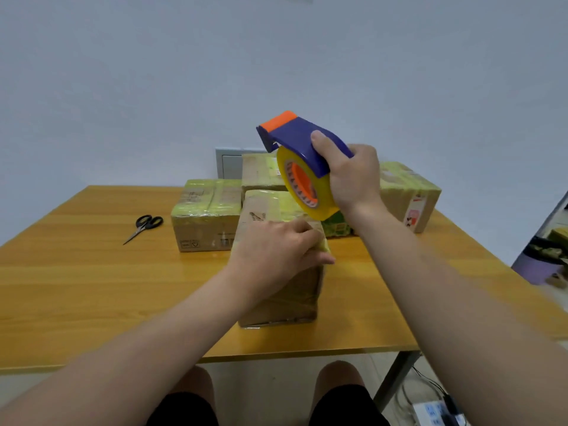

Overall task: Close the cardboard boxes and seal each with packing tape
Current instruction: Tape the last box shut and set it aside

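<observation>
The tape dispenser [304,139] was held raised above the boxes, the fingers of the right hand [353,176] clamped round its blue handle; the front box [276,299] stood closed on the tabletop [76,272], its top right edge gripped by the left hand [273,250], fingers curled over yellowish tape; the left box [206,216], rear box [259,173] and right box [408,195] stood just behind; scissors [144,227] lay apart, leftward.

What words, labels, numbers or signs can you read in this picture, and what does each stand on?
None reads clearly.
Front of left box: black handling symbols, too small.
Top of near box: black print, blurred.
Side of right box: red and white label, blurred.
Core of tape roll in the tape dispenser: dark marks, blurred.
</observation>
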